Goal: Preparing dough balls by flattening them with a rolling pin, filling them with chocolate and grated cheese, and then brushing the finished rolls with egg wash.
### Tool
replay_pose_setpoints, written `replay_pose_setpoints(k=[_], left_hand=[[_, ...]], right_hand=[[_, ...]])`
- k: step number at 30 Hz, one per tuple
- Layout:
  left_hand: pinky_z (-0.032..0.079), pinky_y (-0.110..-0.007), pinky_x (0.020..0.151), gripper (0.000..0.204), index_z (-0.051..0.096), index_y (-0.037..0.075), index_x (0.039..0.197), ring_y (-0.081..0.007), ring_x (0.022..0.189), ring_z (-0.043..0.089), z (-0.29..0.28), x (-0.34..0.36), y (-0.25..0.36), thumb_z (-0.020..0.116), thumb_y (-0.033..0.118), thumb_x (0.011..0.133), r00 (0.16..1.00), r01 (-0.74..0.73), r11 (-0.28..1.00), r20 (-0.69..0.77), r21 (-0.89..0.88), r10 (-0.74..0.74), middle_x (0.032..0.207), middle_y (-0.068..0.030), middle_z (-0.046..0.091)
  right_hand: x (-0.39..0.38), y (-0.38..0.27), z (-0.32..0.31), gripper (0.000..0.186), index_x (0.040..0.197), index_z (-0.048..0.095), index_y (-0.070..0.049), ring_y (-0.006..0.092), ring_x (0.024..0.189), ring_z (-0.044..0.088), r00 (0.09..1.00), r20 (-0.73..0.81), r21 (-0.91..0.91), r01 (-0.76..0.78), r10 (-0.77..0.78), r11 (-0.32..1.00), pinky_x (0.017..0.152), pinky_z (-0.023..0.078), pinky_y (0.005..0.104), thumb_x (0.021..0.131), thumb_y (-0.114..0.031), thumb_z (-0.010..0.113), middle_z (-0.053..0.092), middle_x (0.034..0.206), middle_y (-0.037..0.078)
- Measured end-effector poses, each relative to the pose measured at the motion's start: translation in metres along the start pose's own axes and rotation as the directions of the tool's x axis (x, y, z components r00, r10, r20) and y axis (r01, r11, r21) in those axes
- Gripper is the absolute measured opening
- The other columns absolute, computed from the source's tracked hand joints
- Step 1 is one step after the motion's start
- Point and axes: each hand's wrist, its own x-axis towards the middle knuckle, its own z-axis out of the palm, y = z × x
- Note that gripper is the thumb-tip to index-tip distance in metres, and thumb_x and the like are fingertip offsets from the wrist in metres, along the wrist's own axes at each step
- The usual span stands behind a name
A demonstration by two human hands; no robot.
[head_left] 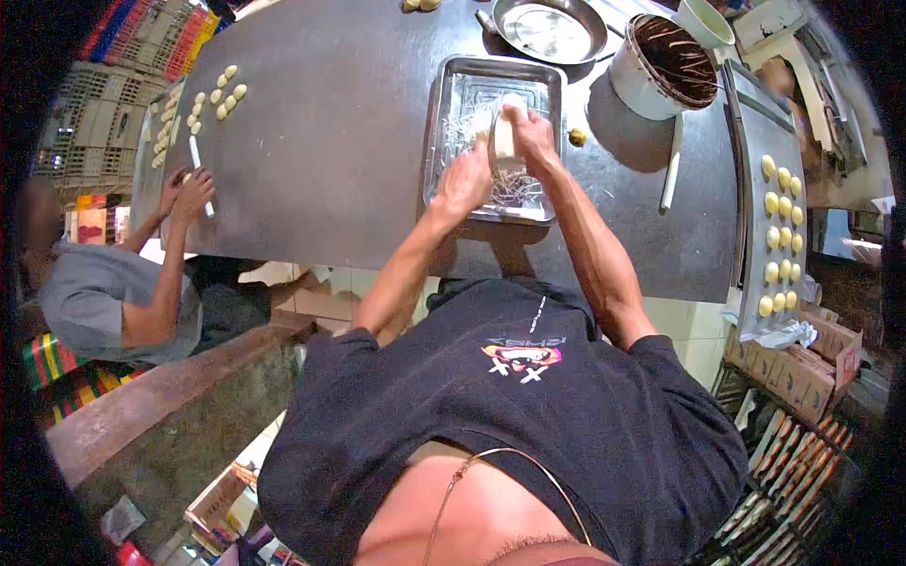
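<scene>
My right hand (532, 138) is closed round a pale block (503, 141), held over a metal tray (438, 113) with thin pale shreds in its bottom. My left hand (461, 181) is closed at the block's lower left, over the tray; what its fingers grip is hard to make out. A small yellow lump (578, 137) lies just right of the tray.
A co-worker (127, 292) at the left handles a white rolling pin (203, 189) near dough balls (226, 94). A round pan (510, 19), a dark-smeared bucket (637, 94) and a white rod (672, 174) sit behind and right. A sheet (755, 255) holds dough balls; boxes (802, 377) are below.
</scene>
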Motion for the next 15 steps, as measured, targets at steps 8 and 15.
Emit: replay_pose_setpoints(k=[8,15], left_hand=[[0.044,-0.058,0.070,0.012,0.047,-0.003,0.092,-0.0513,0.080,0.058,0.001,-0.013,-0.001,0.046,0.007,0.086,0.986,-0.012,0.994,-0.169,-0.109,-0.006,0.081,-0.0332,0.059],[0.046,-0.055,0.073,0.021,0.051,-0.002,0.098,-0.0484,0.086,0.060,-0.016,0.041,-0.009,0.045,0.017,0.090,0.994,0.009,0.999,-0.105,-0.044,-0.014,0.088,-0.0309,0.062]], right_hand=[[0.042,-0.004,-0.026,0.053,0.105,0.059,0.003,0.0233,0.071,0.064,0.998,-0.004,0.283,-0.065,0.069,0.957,0.066,0.054,0.0358,0.080,-0.044,0.066,0.065,0.085,0.013],[-0.026,0.004,-0.012,0.053,0.114,0.055,-0.001,0.0249,0.079,0.066,0.828,0.560,0.621,-0.391,-0.035,0.679,0.072,0.056,0.0393,0.087,-0.046,0.049,0.064,0.094,0.014]])
